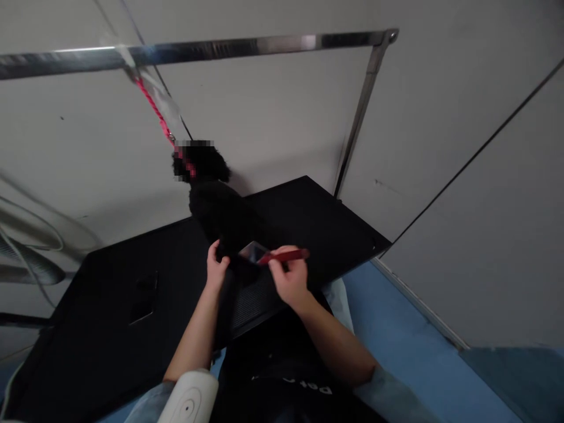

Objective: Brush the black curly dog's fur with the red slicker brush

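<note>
A black curly-coated dog (pixel 229 214) is on the black table, its back towards me. A pink cord runs up from its neck. In my right hand (pixel 291 279) is a slicker brush (pixel 286 256) with a red handle, its flat metal head against or just beside the dog's lower body. My left hand (pixel 217 270) is closed on the dog's hindquarters, left of the brush head, thumb and fingers curled into the dark fur. Exactly which part it grips is hard to make out, since dog and table are both black.
The grooming table (pixel 321 220) has a metal frame bar (pixel 264 48) above it, where the pink cord (pixel 152 103) hangs. A thin dark flat item (pixel 143 308) lies at left. A ribbed hose (pixel 30 261) is beyond the left edge, a white device (pixel 191 399) below my left forearm.
</note>
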Demonstrator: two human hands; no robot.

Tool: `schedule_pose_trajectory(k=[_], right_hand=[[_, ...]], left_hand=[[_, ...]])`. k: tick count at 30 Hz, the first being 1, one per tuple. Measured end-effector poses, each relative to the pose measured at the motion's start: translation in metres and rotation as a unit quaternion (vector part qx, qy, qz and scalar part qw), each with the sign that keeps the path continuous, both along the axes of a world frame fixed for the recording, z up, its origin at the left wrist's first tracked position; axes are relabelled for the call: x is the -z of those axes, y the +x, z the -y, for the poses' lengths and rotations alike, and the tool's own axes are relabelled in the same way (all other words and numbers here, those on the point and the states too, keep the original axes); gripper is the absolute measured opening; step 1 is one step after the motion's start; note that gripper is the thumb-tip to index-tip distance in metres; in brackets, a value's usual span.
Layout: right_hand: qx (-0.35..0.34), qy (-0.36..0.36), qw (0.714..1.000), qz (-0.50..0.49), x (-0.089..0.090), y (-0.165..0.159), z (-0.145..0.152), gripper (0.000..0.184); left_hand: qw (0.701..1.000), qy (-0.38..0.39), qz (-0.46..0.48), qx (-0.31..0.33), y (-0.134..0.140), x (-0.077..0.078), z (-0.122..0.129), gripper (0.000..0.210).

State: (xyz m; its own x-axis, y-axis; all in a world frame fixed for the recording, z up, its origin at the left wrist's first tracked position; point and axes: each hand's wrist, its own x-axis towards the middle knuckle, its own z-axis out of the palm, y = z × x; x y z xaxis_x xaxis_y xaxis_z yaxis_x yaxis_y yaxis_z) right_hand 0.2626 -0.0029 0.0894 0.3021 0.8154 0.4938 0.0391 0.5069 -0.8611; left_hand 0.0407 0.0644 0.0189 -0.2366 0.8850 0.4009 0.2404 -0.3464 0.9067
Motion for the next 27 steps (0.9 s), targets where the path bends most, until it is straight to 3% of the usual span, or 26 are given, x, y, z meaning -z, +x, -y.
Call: schedule_pose_trajectory(k=[2,4,7,9,12,16,18,22,23,27], right_hand=[[-0.036,-0.035,0.998,-0.046,0.011,0.003,-0.007,0.013],[0.006,-0.061,0.991,-0.122,0.017,0.013,-0.014,0.018],[0.076,-0.044,0.98,-0.181,0.018,0.02,-0.015,0.024],[0.035,-0.032,0.984,-0.174,0.019,0.015,-0.012,0.019],[-0.05,-0.059,0.977,-0.199,0.023,0.012,-0.02,0.016],[0.094,-0.079,0.944,-0.305,0.029,0.036,-0.034,0.023],[0.118,-0.068,0.946,-0.294,0.028,0.038,-0.032,0.02],[-0.07,-0.078,0.969,-0.224,0.021,0.017,-0.027,0.02],[-0.074,-0.086,0.965,-0.236,0.021,0.015,-0.03,0.021],[0.051,-0.081,0.944,-0.316,0.025,0.017,-0.04,0.029]], left_hand=[[0.998,0.005,-0.055,0.006,-0.007,-0.013,-0.014,0.08],[0.994,-0.002,-0.102,0.023,-0.006,-0.025,-0.023,0.073],[0.985,-0.016,-0.165,0.038,0.004,-0.039,-0.026,0.064],[0.982,-0.026,-0.185,0.026,0.01,-0.045,-0.026,0.057],[0.983,-0.046,-0.179,-0.007,0.014,-0.048,-0.025,0.044],[0.984,-0.067,-0.167,-0.011,0.014,-0.048,-0.021,0.037],[0.984,-0.074,-0.164,-0.016,0.014,-0.048,-0.018,0.034],[0.987,-0.077,-0.136,-0.047,0.014,-0.049,-0.015,0.026],[0.988,-0.076,-0.127,-0.049,0.014,-0.049,-0.014,0.026],[0.989,-0.079,-0.123,-0.026,0.015,-0.049,-0.011,0.032]])
